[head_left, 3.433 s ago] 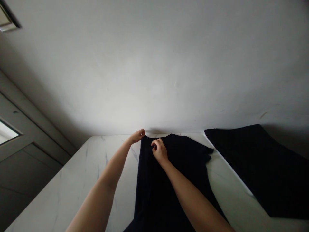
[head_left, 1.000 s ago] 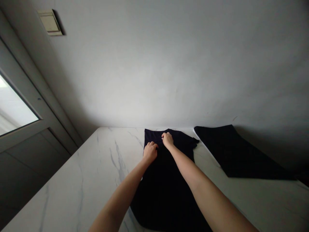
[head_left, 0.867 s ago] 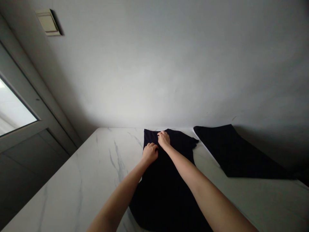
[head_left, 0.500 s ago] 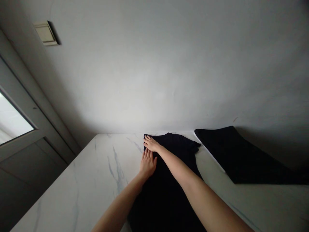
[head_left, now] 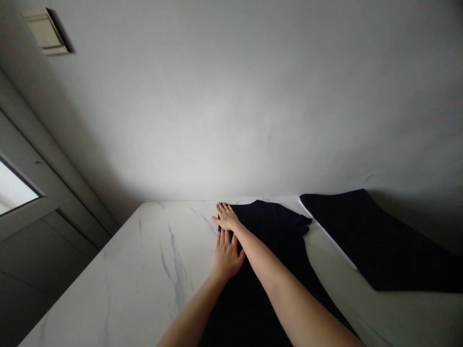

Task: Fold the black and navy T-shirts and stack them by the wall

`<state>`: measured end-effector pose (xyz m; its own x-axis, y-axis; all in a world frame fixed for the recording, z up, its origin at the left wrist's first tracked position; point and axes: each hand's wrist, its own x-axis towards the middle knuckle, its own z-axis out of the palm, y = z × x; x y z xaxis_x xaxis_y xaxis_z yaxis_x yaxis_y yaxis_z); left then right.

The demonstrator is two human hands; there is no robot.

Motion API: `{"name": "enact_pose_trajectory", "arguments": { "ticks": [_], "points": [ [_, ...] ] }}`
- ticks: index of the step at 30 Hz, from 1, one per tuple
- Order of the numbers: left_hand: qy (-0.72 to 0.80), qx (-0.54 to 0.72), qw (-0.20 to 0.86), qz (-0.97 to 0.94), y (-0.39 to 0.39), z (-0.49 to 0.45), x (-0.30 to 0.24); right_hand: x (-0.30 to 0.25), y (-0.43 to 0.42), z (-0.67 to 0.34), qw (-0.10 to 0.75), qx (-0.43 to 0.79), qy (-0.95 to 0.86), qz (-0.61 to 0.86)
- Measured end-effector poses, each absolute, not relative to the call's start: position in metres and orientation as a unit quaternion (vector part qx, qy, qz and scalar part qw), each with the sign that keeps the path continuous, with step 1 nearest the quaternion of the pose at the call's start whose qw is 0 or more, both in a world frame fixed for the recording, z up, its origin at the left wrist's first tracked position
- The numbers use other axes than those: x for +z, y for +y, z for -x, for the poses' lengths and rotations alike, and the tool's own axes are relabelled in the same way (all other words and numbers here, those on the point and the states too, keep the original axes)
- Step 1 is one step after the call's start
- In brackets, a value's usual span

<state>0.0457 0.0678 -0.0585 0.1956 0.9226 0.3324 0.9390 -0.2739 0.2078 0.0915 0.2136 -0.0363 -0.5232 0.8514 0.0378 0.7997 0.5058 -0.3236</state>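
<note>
A black short-sleeved shirt [head_left: 267,226] lies spread on the white marbled table [head_left: 144,270], its far end close to the wall. My right hand [head_left: 227,217] rests flat on the shirt's far left corner, fingers spread. Just nearer to me, my left hand [head_left: 227,255] lies palm down along the shirt's left edge, its fingers stretched out and their tips close to the right hand. Both hands press on the cloth without gripping it. My forearms cover part of the shirt, and its near end runs out of view.
A folded dark cloth [head_left: 390,241] lies on the table's right side, with a thin white edge under its left border. Behind the table rises a pale wall [head_left: 231,96] with a light switch [head_left: 45,31]. A grey door [head_left: 39,226] stands at the left.
The view has shifted slightly. My left hand has slid a little to the right on the shirt, and the fingers of my right hand have spread wider. Both stay at the left edge.
</note>
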Motion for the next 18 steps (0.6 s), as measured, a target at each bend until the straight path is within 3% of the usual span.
{"name": "enact_pose_trajectory", "arguments": {
  "ticks": [10, 18],
  "points": [
    [-0.614, -0.167, 0.004, 0.771, 0.07, -0.044, -0.046, -0.02, 0.204, -0.105, 0.12, 0.125, -0.856, 0.487],
    [-0.629, -0.136, -0.015, 0.765, 0.049, -0.045, -0.036, -0.023, 0.169, -0.198, 0.11, 0.095, -0.829, 0.539]
  ]
}}
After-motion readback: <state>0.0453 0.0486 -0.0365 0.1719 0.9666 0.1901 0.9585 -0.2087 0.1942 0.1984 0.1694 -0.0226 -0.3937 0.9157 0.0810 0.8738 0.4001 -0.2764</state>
